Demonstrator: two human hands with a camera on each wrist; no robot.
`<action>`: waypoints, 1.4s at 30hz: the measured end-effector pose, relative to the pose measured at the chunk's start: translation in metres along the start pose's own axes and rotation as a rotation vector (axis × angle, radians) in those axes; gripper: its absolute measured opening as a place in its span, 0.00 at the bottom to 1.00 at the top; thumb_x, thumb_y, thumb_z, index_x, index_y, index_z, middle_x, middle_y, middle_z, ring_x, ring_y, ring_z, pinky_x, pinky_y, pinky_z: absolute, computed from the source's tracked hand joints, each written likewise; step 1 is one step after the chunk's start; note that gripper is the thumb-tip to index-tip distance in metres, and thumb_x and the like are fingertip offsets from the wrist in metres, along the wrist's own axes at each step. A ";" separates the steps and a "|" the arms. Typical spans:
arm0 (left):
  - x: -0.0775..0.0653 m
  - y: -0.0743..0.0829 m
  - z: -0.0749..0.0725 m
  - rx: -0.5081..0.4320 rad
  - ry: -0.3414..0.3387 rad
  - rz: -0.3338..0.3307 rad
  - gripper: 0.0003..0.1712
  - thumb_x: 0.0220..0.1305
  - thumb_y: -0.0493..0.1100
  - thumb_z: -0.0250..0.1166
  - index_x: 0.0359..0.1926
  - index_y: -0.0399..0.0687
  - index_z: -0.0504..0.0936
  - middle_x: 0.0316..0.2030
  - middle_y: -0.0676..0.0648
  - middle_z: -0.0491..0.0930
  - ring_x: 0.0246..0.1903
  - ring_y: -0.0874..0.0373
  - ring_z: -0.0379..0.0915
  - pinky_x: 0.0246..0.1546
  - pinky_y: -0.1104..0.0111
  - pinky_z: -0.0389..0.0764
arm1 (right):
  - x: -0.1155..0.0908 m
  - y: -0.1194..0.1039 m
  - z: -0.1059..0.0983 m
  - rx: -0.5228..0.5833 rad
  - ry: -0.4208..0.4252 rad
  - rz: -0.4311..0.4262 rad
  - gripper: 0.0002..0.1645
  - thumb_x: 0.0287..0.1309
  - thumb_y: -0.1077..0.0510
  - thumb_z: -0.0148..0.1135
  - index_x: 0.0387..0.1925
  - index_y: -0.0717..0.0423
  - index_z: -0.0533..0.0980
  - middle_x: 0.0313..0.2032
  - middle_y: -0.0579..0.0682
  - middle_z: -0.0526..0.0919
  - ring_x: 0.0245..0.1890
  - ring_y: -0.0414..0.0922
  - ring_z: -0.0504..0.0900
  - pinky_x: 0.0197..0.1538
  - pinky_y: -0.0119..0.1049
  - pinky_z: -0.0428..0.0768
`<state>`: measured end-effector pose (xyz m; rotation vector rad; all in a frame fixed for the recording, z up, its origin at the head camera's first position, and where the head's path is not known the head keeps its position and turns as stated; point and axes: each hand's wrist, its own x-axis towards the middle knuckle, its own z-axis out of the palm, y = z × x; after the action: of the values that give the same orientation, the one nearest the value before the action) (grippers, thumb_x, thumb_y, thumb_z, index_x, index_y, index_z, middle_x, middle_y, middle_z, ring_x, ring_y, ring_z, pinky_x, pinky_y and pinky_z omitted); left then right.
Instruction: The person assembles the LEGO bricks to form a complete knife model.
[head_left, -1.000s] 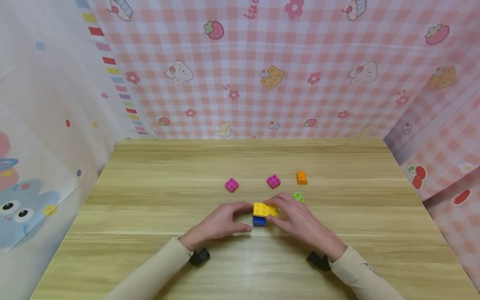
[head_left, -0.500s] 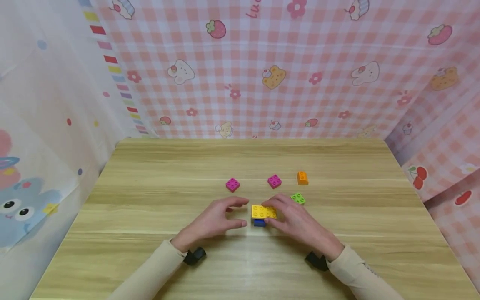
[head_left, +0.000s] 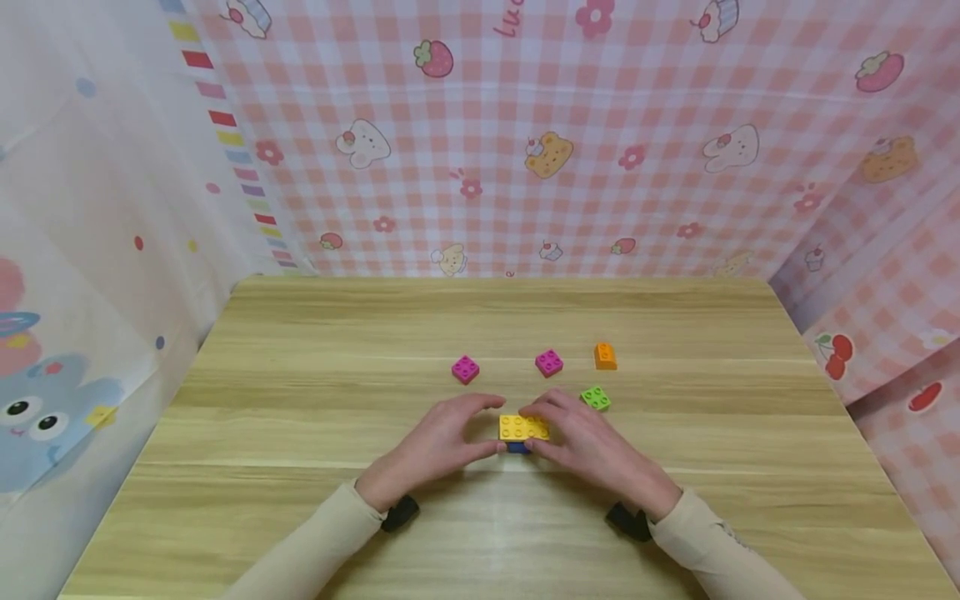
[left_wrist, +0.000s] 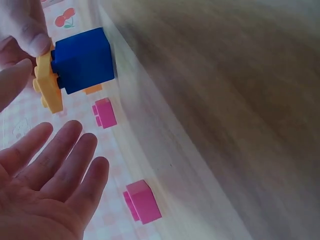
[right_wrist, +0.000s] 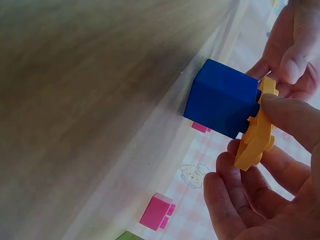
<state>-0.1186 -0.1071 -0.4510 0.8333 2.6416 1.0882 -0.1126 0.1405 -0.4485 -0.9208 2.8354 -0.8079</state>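
A blue brick (head_left: pixel 517 447) stands on the table, largely covered from above by a flat yellow brick (head_left: pixel 514 427). My right hand (head_left: pixel 588 433) pinches the yellow brick near its right end, between thumb and fingers. In the right wrist view, studs of the blue brick (right_wrist: pixel 222 97) show in a gap under the yellow brick (right_wrist: pixel 257 135), which lies slightly tilted over them. My left hand (head_left: pixel 446 433) is at the left end, thumb and fingers spread around it. Its fingers (left_wrist: pixel 70 165) look extended and hold nothing; whether the thumb touches the yellow brick is unclear.
Two magenta bricks (head_left: pixel 465 369) (head_left: pixel 549 362) lie behind the hands. A green brick (head_left: pixel 596 398) sits just beyond the right hand, with an orange curved brick (head_left: pixel 605 356) farther back. Patterned cloth (head_left: pixel 480 167) hangs along the back edge of the wooden table (head_left: pixel 337 333).
The yellow brick has moved slightly left and nearer, straightening over the blue brick, carried by the right hand. My left hand drew away leftward, then came back close to the bricks.
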 end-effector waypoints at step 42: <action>0.008 -0.003 0.015 -0.138 -0.003 -0.044 0.15 0.67 0.41 0.72 0.52 0.44 0.84 0.47 0.48 0.88 0.48 0.57 0.83 0.54 0.59 0.83 | 0.005 0.003 0.002 0.112 -0.063 0.066 0.23 0.64 0.55 0.73 0.58 0.58 0.82 0.54 0.53 0.87 0.53 0.48 0.85 0.58 0.50 0.83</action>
<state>-0.1209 -0.0955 -0.4640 0.7459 2.5351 1.2396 -0.1178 0.1384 -0.4511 -0.8186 2.7201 -0.9029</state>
